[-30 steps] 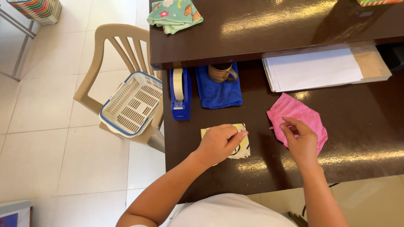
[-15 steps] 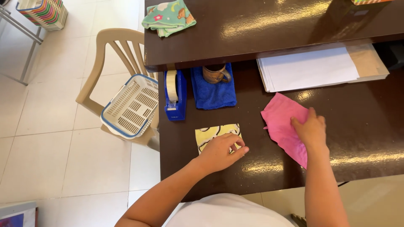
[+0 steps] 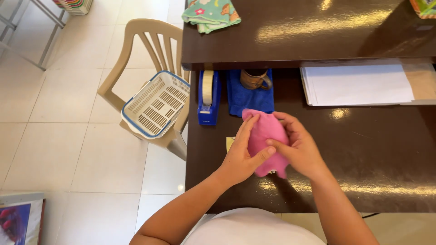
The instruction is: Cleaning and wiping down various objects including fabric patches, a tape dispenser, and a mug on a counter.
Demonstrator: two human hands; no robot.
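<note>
A pink cloth (image 3: 265,136) is held above the dark brown desk (image 3: 363,154), between both hands. My left hand (image 3: 240,154) grips its left side, thumb across the lower front. My right hand (image 3: 297,147) grips its right side. Under the cloth lies a yellow patterned cloth (image 3: 230,143); only its left edge shows past my left hand.
A blue tape dispenser (image 3: 208,96), a blue cloth (image 3: 250,97) with a mug (image 3: 255,79) on it, and a stack of white paper (image 3: 359,85) sit under the upper shelf (image 3: 318,31). A green patterned cloth (image 3: 211,12) lies on the shelf. A basket (image 3: 156,104) rests on a beige plastic chair (image 3: 136,54).
My right hand carried the pink cloth left from the desk's right side to over the yellow cloth. My left hand came off the yellow cloth and took hold of the pink one.
</note>
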